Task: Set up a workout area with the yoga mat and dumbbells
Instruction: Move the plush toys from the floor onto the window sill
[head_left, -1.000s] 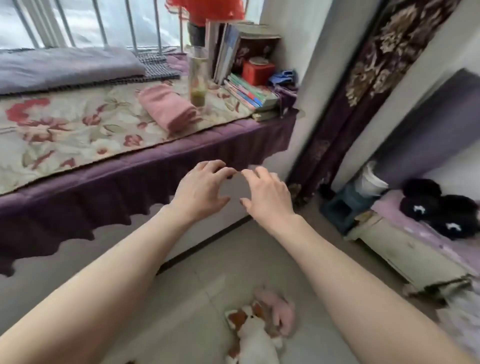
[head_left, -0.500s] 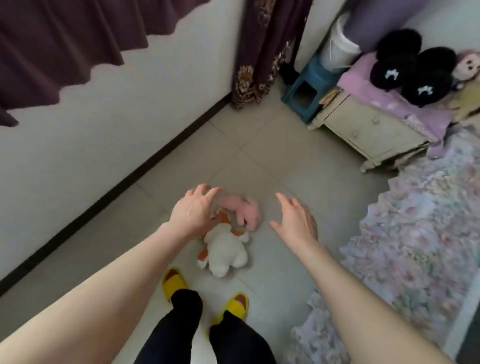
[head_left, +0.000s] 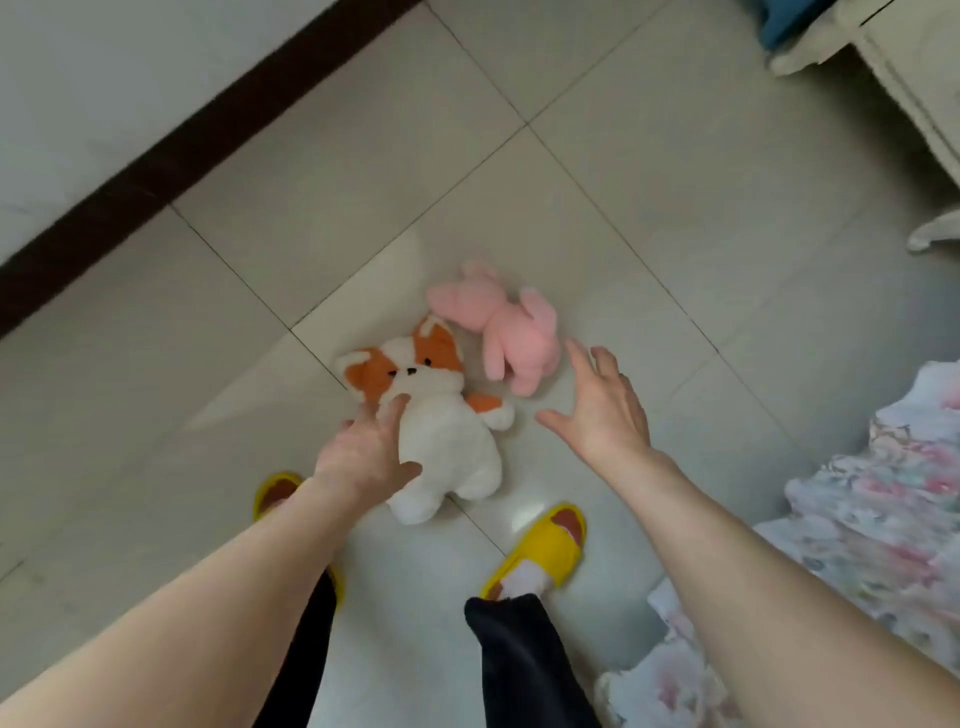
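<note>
Head view shows no yoga mat or dumbbells; your spread left hand (head_left: 363, 457) touches the soft, light white-and-orange plush dog (head_left: 441, 441), your empty right hand (head_left: 608, 410) splayed beside the pink plush rabbit (head_left: 519, 338); grasp their bodies.

Both forearms are bare, with no sleeves, watch or rings showing on the left hand (head_left: 363, 457) or the right hand (head_left: 608, 410). The legs wear black trousers (head_left: 524, 670), and the feet wear open-toed yellow slippers (head_left: 545, 551) over white socks (head_left: 522, 577).
</note>
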